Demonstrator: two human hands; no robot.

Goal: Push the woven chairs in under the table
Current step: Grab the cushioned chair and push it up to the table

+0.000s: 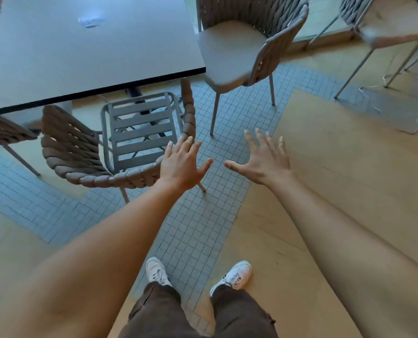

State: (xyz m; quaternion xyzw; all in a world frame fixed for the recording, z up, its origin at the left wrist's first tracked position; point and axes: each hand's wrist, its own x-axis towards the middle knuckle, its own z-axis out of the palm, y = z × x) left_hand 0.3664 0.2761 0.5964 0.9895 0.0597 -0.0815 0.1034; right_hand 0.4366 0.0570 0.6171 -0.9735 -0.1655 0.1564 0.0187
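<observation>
Tiled floor [198,215]; rope-woven slatted chair [120,152] beside smooth table [81,57].

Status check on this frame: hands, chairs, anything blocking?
Left hand and right hand open, empty. Brown woven chair with slatted grey seat partly under grey table; cushioned woven chair still out. Nothing blocking.

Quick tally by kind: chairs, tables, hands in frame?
Chairs: 4 — slatted-seat chair, cushioned chair, chair at left edge, chair at far right
Tables: 1 — table
Hands: 2 — left hand, right hand, both open, holding nothing
Total: 7
</observation>
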